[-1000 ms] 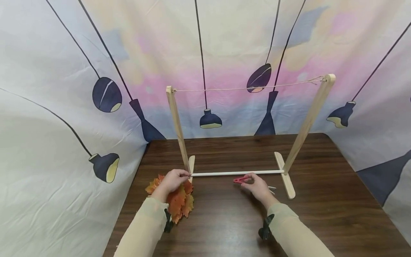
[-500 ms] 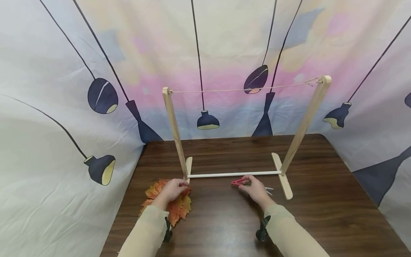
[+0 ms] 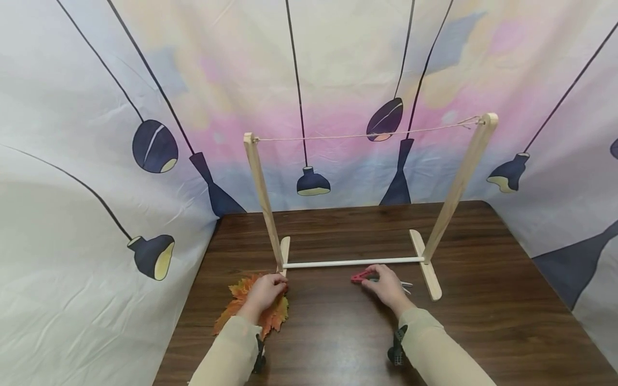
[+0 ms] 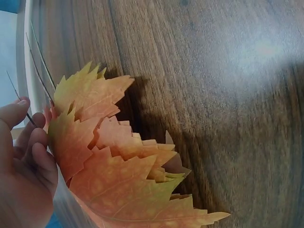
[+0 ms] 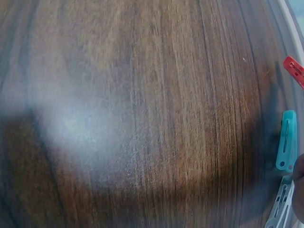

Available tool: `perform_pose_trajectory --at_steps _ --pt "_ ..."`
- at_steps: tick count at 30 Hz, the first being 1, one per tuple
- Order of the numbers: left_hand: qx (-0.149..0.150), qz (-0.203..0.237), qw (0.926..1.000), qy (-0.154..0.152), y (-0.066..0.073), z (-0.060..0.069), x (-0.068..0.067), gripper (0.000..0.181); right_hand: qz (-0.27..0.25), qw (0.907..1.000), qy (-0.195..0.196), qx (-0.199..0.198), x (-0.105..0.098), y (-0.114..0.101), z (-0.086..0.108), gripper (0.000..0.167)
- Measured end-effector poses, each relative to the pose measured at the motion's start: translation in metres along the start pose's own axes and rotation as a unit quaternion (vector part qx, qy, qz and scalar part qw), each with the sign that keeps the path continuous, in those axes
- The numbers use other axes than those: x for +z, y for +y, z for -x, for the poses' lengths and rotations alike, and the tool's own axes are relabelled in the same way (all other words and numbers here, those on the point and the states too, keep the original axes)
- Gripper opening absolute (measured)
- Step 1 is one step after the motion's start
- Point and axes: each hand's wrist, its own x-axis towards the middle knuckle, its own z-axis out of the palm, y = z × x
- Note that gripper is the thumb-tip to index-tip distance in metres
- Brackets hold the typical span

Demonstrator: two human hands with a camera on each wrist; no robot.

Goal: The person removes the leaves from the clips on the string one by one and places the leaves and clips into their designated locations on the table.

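Note:
My left hand [image 3: 265,294] is over a pile of orange and yellow-green artificial maple leaves [image 3: 277,314] on the table. In the left wrist view, its thumb and fingers pinch the thin stem of a leaf [image 4: 71,142]. Other stems stick up beside the fingertips. Farther right, my right hand [image 3: 386,287] holds a red clothespin [image 3: 358,276] between thumb and fingers, just in front of the white rod. A teal clothespin [image 5: 286,142] and a pale grey clothespin [image 5: 279,204] lie near that hand; only the hand's edge shows in the right wrist view.
A wooden stand has a left post [image 3: 263,201], a right post [image 3: 458,187] and flat feet. String [image 3: 333,137] spans the tops; a white rod [image 3: 352,262] joins the bottoms. Behind the brown table [image 3: 338,343] hangs a printed cloth [image 3: 338,69].
My left hand has come back toward me, from beside the left post's foot to over the leaf pile. The right hand, with the red clothespin, has barely moved.

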Motion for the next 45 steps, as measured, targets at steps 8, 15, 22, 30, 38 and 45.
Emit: perform_pose_trajectory --at_steps 8,15,22,30,38,45 --pt "0.021 -0.026 0.9994 0.003 -0.004 -0.002 0.003 0.008 0.081 0.9966 0.001 -0.018 0.001 0.002 0.000 0.032" --pt "0.006 -0.018 0.9998 0.005 -0.003 -0.003 0.002 0.007 0.131 0.9909 0.017 -0.025 0.004 0.002 0.001 0.032" --pt "0.003 -0.019 0.9998 0.001 -0.002 -0.005 0.003 0.007 0.160 0.9869 0.014 0.005 0.003 0.002 0.001 0.033" --pt "-0.004 -0.003 0.9999 -0.014 0.002 -0.004 0.004 0.007 0.168 0.9856 0.011 0.017 0.005 0.006 0.002 0.035" --pt "-0.007 0.007 1.0000 -0.001 0.002 -0.003 0.005 0.007 0.159 0.9871 0.012 0.010 0.003 0.010 0.003 0.040" --pt "-0.026 0.051 0.9980 0.025 0.000 -0.004 0.003 0.009 0.145 0.9891 0.026 -0.006 -0.008 0.016 0.002 0.049"
